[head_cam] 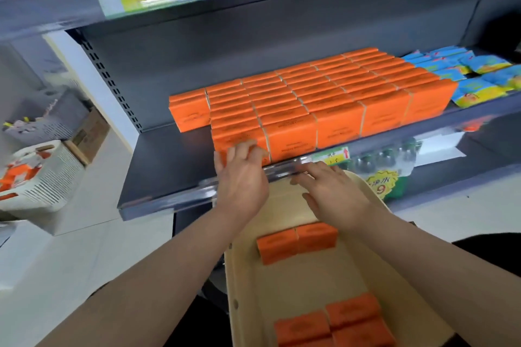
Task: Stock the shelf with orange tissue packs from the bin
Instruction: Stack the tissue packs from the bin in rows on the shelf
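Under the left grip, clasped, the orange rectangular tissue pack may slip off the grey shelf lip; right grip released.

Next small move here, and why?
Probably lower the right hand to the pair of orange packs in the bin: it hovers open and empty, while the left hand grips the front-left pack on the shelf.
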Motion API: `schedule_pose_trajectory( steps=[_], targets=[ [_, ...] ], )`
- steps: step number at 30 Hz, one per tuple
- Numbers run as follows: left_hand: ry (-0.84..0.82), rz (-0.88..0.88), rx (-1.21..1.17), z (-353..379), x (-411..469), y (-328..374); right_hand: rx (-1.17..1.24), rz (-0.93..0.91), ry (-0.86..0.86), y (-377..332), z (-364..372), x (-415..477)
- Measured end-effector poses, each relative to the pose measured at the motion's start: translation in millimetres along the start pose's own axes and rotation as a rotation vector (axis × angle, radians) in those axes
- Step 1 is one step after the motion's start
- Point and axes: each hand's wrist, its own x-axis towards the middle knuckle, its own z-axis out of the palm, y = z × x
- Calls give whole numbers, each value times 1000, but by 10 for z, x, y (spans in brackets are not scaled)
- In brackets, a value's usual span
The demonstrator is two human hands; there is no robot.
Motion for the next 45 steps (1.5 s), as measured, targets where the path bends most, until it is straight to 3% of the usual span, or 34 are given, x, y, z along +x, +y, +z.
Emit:
schedule_pose_trajectory(
  steps=[5, 12, 17, 20, 24, 27, 39, 45],
  targets=[
    [-57, -3, 36, 41, 28, 195, 0, 44, -54, 171, 4, -167],
    [-204, -248, -16, 9, 152, 165, 10, 83, -130, 226, 23, -247],
    [34, -17, -45, 234, -115, 144, 20, 119, -213, 317, 174, -321],
    [-193, 64, -138, 451, -368, 204, 44, 149, -297, 388, 364, -359],
    [-509, -54, -175, 888, -755, 212, 52, 155, -409, 454, 676, -365],
    [-635, -153, -147, 1149, -1047, 161, 61, 177, -486, 482, 890, -299],
    [-613, -226, -116, 1379, -1219, 95, 94, 244, -558, 455, 1573, -282],
    [-623, -261, -147, 1387, -1195, 96, -119, 218, -520, 394, 1709, -368]
  ],
)
